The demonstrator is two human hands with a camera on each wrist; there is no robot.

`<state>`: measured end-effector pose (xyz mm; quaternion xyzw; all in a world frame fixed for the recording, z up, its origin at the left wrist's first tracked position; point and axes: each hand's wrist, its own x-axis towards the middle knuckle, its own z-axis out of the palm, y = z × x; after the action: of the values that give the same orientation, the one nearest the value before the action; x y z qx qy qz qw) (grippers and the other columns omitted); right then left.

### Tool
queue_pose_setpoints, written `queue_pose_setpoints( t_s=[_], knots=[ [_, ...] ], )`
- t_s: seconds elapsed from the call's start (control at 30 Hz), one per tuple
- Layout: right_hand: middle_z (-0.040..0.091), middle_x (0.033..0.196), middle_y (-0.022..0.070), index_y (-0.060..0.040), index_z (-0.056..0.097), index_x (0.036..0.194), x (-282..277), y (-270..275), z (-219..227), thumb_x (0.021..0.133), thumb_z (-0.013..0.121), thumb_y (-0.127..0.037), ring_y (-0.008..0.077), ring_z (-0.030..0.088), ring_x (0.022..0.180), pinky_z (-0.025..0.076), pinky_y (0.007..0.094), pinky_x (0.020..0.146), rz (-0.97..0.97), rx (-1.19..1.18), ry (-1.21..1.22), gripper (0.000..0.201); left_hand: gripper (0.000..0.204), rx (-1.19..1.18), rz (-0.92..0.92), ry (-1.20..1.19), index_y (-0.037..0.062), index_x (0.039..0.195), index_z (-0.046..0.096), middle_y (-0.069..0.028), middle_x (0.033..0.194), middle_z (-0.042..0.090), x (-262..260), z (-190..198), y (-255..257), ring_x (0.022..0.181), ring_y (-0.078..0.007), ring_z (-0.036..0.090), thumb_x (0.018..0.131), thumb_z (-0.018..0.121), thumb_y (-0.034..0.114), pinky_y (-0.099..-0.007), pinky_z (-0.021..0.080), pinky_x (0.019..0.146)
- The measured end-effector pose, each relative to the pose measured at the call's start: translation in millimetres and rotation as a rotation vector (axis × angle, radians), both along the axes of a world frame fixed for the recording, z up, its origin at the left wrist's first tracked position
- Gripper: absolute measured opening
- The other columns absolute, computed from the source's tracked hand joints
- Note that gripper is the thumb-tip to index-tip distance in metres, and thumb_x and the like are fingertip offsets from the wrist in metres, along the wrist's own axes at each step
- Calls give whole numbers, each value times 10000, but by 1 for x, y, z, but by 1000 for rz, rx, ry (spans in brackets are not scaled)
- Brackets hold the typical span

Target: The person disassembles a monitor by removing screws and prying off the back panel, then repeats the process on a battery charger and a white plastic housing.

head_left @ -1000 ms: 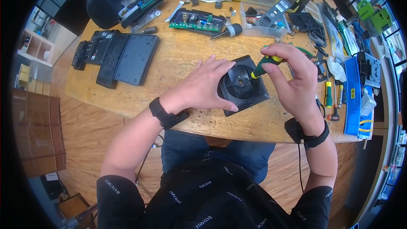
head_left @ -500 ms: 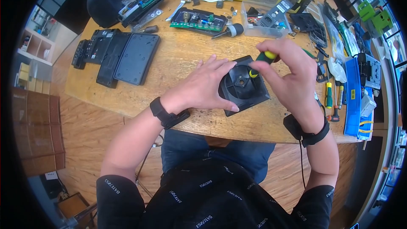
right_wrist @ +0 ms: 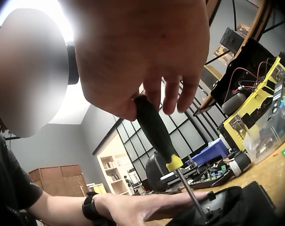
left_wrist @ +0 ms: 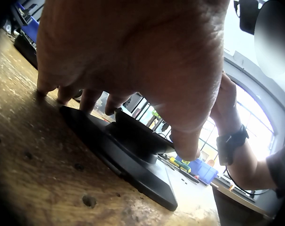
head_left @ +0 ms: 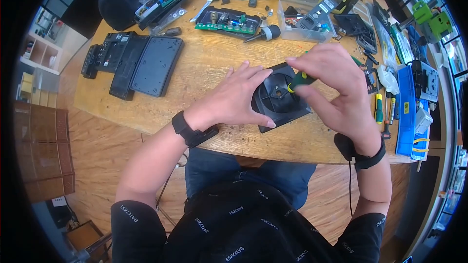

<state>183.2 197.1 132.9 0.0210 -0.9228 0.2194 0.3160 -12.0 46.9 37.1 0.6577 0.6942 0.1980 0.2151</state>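
Observation:
A square black plastic base (head_left: 287, 117) with a round recessed centre lies on the wooden bench in front of the person. The left hand (head_left: 233, 95) rests over its left side, fingers spread straight, with the thumb along the near corner and the index finger at the far corner. In the left wrist view, other fingertips reach down to the bench beside the base. The right hand (head_left: 341, 92) pinches a screwdriver (right_wrist: 154, 129) by its dark green handle with a yellow collar. Its metal shaft slants down into the recess; the tip is hidden.
To the left lies a black desk phone (head_left: 127, 63) with its flat panel. Behind are an open circuit board housing (head_left: 228, 22), another thick-handled tool (head_left: 265, 33) and a clear parts box (head_left: 304, 24). More screwdrivers (head_left: 379, 108) and a blue tray (head_left: 405, 112) stand at the right.
The right hand has turned and shifted around the screwdriver handle, its wrist moving slightly right. The left hand and the base have stayed nearly in place.

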Motion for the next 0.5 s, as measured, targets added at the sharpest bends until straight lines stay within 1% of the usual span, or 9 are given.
queue_pose_setpoints(
  t_s=[0.07,0.2,0.27,0.3,0.37,0.4,0.47,0.5],
  knots=[
    [747,982,126,-64,797,1163,0,-5,-5,776,774,67,277,698,898,550,355,855,-147,-62,-40,410,1190,-9,-1,2,27,1596,399,-251,1602,439,1,3,0,1551,-516,291,690,936,580,-643,250,1264],
    [749,988,110,-74,784,1198,-2,-2,-13,794,756,72,273,696,897,543,338,861,-80,-150,11,431,1189,-10,-2,6,31,1597,400,-248,1605,436,0,1,0,1550,-518,291,690,933,585,-641,251,1264],
    [733,938,88,-84,769,1239,-4,-7,-6,811,787,21,280,694,877,535,336,866,-4,-480,-33,442,1189,-7,3,9,32,1597,401,-248,1605,437,0,2,-1,1549,-520,291,690,933,586,-643,251,1263],
    [733,938,88,-84,769,1239,-4,-4,-8,811,787,21,280,694,877,535,336,866,-8,-480,-33,442,1189,-3,4,11,33,1597,401,-247,1604,437,1,2,-1,1549,-521,291,689,934,586,-646,252,1261],
    [736,959,97,-79,756,1261,-4,4,-14,827,783,13,294,696,942,533,355,904,11,-341,-16,445,1187,-10,0,6,34,1597,401,-247,1605,437,1,3,0,1550,-521,289,691,933,585,-647,249,1262],
    [736,959,97,-79,756,1261,-4,4,-13,827,783,13,294,696,942,533,355,904,9,-340,-17,445,1185,-18,3,3,34,1597,402,-248,1605,436,1,3,0,1552,-520,286,692,932,584,-648,246,1262],
    [742,1029,122,-47,752,1223,-3,0,-8,844,738,48,299,685,1030,522,381,948,-58,-125,-7,391,1183,-20,3,2,33,1596,402,-247,1605,437,1,4,0,1553,-518,284,692,933,583,-647,243,1264],
    [742,1029,122,-47,752,1223,-1,0,-5,844,738,48,299,685,1030,522,381,948,-54,-125,-6,391,1182,-21,4,2,33,1596,403,-247,1605,437,1,5,0,1555,-515,282,693,933,581,-646,240,1265]
  ],
)
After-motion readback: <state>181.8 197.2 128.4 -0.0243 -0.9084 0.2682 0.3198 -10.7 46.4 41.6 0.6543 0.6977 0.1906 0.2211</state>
